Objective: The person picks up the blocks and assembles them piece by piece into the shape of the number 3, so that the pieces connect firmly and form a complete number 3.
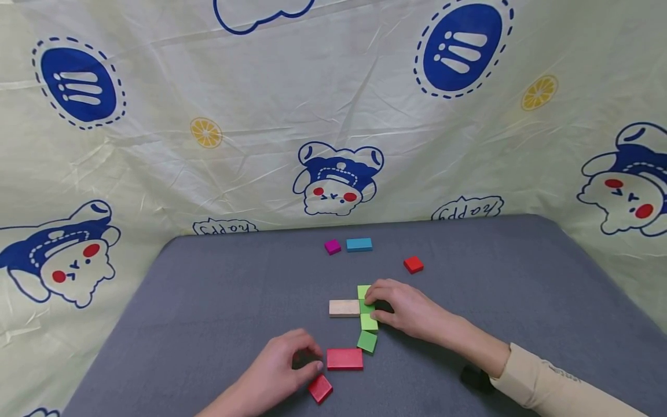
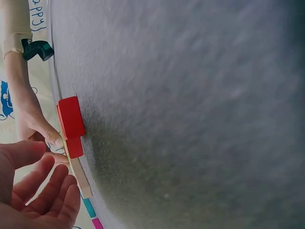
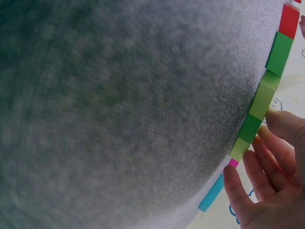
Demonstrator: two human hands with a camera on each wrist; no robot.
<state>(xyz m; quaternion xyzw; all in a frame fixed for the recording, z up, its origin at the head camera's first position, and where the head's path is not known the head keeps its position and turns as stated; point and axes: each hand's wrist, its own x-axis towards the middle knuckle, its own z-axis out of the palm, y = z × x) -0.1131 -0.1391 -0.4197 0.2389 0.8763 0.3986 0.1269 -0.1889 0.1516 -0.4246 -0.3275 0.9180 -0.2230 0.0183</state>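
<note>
A row of green blocks [image 1: 369, 322] is lined up on the grey table [image 1: 234, 284], with the nearest block set askew. The right hand [image 1: 405, 307] is held at the row's right side, its fingers parted and gently bent — thumb and fingertips are placed close against the middle blocks, though it cannot be told whether any is pressed. A wooden block [image 1: 344, 308] is butted against the row's left side, opposite that hand.

The left hand [image 1: 281, 364] is held loosely, with a gap left between thumb and fingers and nothing pinched. Just right of its fingertips a large red block [image 1: 344, 359] is laid flat; a small red block [image 1: 320, 388] is seen tilted just below the thumb. Farther back, a purple block [image 1: 332, 247] and a blue block [image 1: 359, 245] are placed side by side.
</note>
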